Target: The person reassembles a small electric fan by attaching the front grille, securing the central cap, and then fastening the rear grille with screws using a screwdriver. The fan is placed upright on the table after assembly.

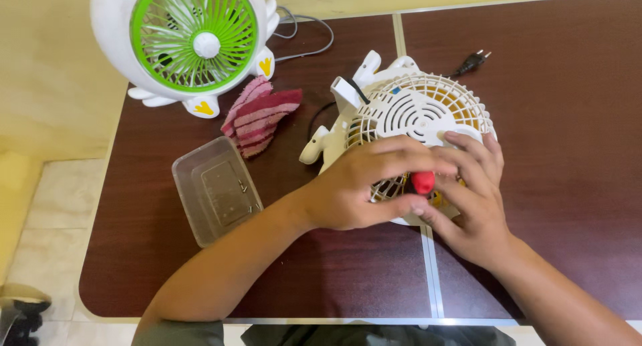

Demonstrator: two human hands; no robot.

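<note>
Head view: you are gripping a red-handled tool [422, 182] in your closed left hand [354, 189] while your right hand [476, 205] is steadying the face-down fan [414, 112] mid-table, its rear grille still attached.

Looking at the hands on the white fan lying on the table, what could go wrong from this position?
The red-handled tool sits between the left hand and right hand, so a slip might jab a finger. The white fan lies near the table edge and could slide under pressure. The clear plastic container seems to hold small parts; an elbow could knock it.
</note>
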